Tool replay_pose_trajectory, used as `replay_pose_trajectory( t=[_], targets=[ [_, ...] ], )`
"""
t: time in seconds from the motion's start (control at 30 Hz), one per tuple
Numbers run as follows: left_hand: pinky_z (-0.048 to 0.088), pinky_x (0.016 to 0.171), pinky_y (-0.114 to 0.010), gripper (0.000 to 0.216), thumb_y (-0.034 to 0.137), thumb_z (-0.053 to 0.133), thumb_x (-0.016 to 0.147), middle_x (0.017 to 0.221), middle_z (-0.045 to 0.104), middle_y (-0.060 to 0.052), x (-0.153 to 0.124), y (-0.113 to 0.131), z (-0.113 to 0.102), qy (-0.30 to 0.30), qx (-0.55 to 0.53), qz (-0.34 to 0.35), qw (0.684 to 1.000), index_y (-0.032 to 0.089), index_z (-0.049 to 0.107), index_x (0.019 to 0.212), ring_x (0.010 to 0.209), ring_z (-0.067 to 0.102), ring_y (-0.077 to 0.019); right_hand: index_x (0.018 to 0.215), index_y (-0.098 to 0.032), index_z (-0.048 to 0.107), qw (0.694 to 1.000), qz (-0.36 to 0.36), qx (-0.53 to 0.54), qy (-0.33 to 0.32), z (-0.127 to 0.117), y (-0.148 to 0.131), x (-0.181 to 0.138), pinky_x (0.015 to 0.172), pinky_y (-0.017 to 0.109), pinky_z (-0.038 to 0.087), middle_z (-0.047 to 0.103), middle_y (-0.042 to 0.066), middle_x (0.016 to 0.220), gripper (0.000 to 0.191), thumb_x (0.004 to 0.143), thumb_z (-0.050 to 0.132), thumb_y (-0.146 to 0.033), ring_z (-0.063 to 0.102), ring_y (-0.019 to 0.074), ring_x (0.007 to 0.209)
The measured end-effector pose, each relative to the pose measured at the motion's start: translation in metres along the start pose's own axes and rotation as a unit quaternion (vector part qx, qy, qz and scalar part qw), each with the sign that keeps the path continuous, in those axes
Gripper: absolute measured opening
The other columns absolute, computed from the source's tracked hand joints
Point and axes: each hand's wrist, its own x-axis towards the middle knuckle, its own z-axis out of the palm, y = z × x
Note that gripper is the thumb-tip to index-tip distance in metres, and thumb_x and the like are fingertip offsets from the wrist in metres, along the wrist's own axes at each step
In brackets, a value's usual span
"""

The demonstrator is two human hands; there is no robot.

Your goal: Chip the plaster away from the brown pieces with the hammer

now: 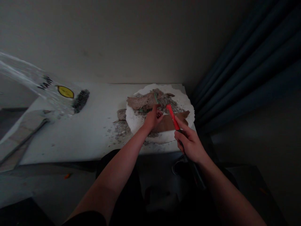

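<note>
In the head view, my right hand (188,141) grips a hammer (173,117) with a red shaft and a long black handle. Its head end points into grey rubble (162,95) and is hard to tell from it. My left hand (153,118) is closed just left of the hammer, fingers curled over a flat brown piece (167,122); whatever they pinch is too small to make out. Beyond that hand lies a cracked, rough brown slab (141,102) with green bits along its edge. Everything rests on a white round sheet (188,105) with a ragged rim.
Crumbs and a rough chunk (121,114) lie left of the sheet on the white table (94,131). A clear plastic bag (63,97) with a yellow print and dark bits stands at left. Dark curtains (242,69) hang right; a wall rises behind.
</note>
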Motion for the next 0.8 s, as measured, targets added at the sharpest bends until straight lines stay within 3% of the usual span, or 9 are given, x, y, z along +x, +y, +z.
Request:
replay_pose_trajectory(
  t=[0.2,0.4,0.57,0.7,0.8],
  targets=[
    [0.048,0.066,-0.024,0.056,0.017,0.07,0.082,0.083,0.07,0.0,0.001,0.0,0.001,-0.001,0.017,-0.004,1.0,0.017,0.044,0.132,0.071,0.066,-0.0151,0.158,-0.027,0.039,1.0,0.002,-0.016,-0.01,0.0,0.009,0.003,0.036,0.02,0.029,0.042,-0.009,0.062,0.069,0.092,0.058,-0.031,0.036,0.007,0.04],
    [0.049,0.066,-0.023,0.064,0.014,0.069,0.08,0.08,0.068,0.003,0.0,-0.001,0.003,0.004,0.01,0.007,1.0,0.017,0.04,0.137,0.068,0.064,-0.0126,0.16,-0.029,0.035,0.998,-0.048,-0.031,0.006,-0.006,-0.002,-0.006,0.036,0.021,0.028,0.04,-0.01,0.057,0.069,0.094,0.057,-0.028,0.034,0.0076,0.04],
    [0.053,0.07,-0.026,0.08,0.015,0.073,0.075,0.105,0.07,-0.006,0.0,0.0,0.0,0.021,-0.002,0.013,1.0,0.017,0.034,0.144,0.078,0.066,-0.0142,0.159,-0.028,0.037,1.0,0.0,-0.011,-0.008,-0.005,0.009,0.0,0.036,0.021,0.028,0.04,-0.009,0.061,0.069,0.093,0.057,-0.029,0.033,0.0065,0.04],
    [0.057,0.077,-0.031,0.071,0.012,0.064,0.078,0.115,0.066,-0.011,0.003,-0.005,-0.002,0.067,-0.032,0.034,0.997,0.017,0.035,0.143,0.096,0.067,-0.0199,0.158,-0.027,0.039,1.0,-0.014,-0.018,-0.008,-0.004,0.011,0.003,0.037,0.021,0.028,0.041,-0.009,0.062,0.068,0.093,0.057,-0.03,0.033,0.0065,0.041],
    [0.058,0.082,-0.035,0.063,0.008,0.055,0.081,0.115,0.066,-0.012,0.005,-0.01,-0.002,0.101,-0.048,0.027,0.993,0.017,0.037,0.141,0.097,0.067,-0.0204,0.159,-0.027,0.037,0.999,-0.032,-0.03,0.003,-0.005,0.012,0.003,0.038,0.022,0.028,0.042,-0.008,0.062,0.068,0.093,0.056,-0.031,0.033,0.0074,0.042]
  ],
)
